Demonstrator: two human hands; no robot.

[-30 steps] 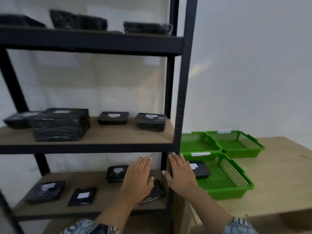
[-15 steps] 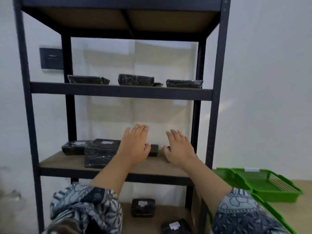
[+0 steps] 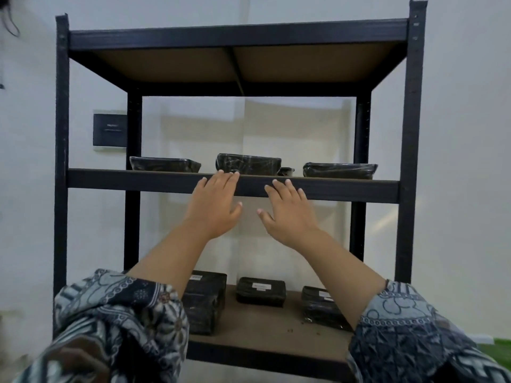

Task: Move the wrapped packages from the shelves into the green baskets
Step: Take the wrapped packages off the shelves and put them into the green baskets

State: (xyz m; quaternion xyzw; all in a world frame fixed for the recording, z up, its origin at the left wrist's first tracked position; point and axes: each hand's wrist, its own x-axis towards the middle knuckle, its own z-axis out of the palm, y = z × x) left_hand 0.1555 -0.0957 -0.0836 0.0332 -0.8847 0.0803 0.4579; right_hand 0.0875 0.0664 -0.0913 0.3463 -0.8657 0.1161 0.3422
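Reaching up with fingers spread and nothing held, the left hand (image 3: 214, 205) and right hand (image 3: 287, 210) sit at the front edge of the upper shelf (image 3: 166, 180). Just behind the left fingertips (image 3: 229, 175) lies the middle wrapped package (image 3: 248, 163), others toward each end.

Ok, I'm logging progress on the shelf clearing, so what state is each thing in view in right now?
left hand: open, empty, fingertips at the upper shelf edge
right hand: open, empty, just below that edge
middle package: wrapped, on the upper shelf, not gripped
left package: wrapped, untouched
right package: wrapped, untouched
labelled package: on the lower shelf, untouched
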